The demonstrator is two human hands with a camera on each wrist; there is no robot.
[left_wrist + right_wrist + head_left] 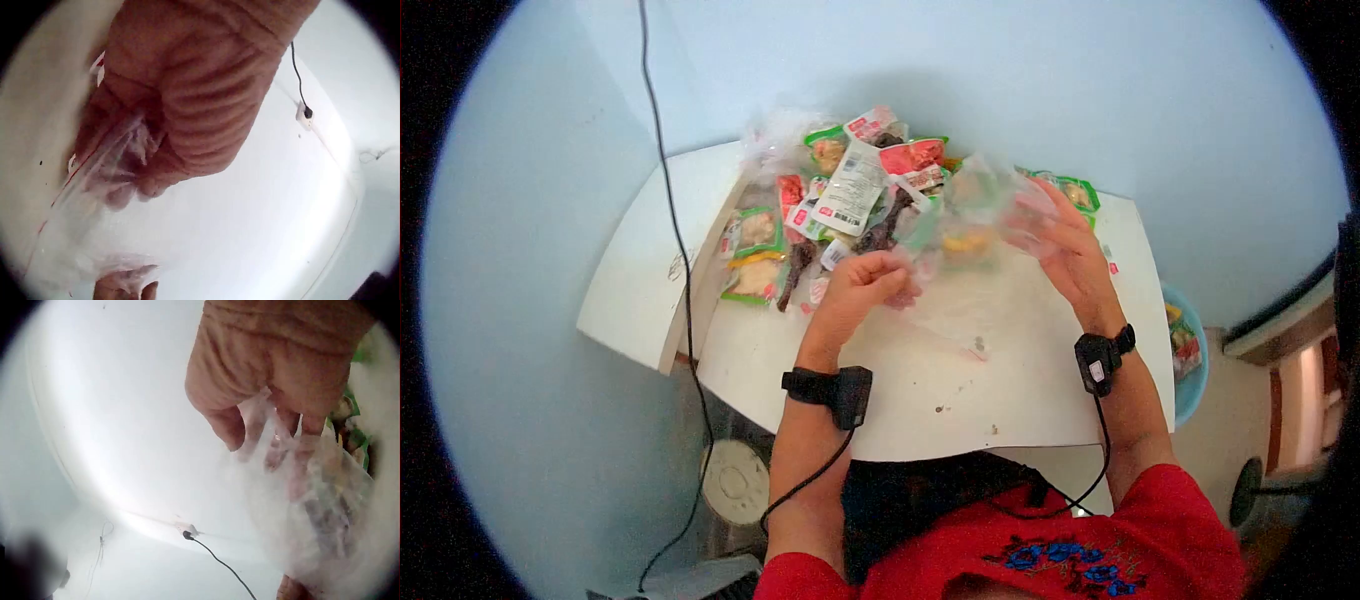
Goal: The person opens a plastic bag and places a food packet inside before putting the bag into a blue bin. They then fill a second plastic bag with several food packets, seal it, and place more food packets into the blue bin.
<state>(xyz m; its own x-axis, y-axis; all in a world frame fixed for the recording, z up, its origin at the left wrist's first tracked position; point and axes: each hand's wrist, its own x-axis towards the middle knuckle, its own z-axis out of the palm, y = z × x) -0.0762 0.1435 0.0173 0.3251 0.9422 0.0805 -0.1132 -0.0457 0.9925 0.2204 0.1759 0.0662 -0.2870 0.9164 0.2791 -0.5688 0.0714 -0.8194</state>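
A clear plastic bag [965, 215] is stretched between both hands above the white table, with something yellow showing in or through it. The left hand [860, 295] pinches one side of the bag with curled fingers; in the left wrist view the film [125, 147] bunches in the left hand [187, 94]. On the other side, the right hand [1070, 245] holds the bag's edge with its fingers spread along the film. In the right wrist view the bag [294, 512] hangs from the right hand [275, 369], its fingers partly behind the film.
Several packaged foods [855, 190] lie piled at the back left of the white table [900, 400], beside crumpled clear plastic [780, 140]. More green packs [1077, 193] lie behind the right hand. A blue basin [1193, 385] with packs stands right of the table. A black cable [675, 215] hangs at left.
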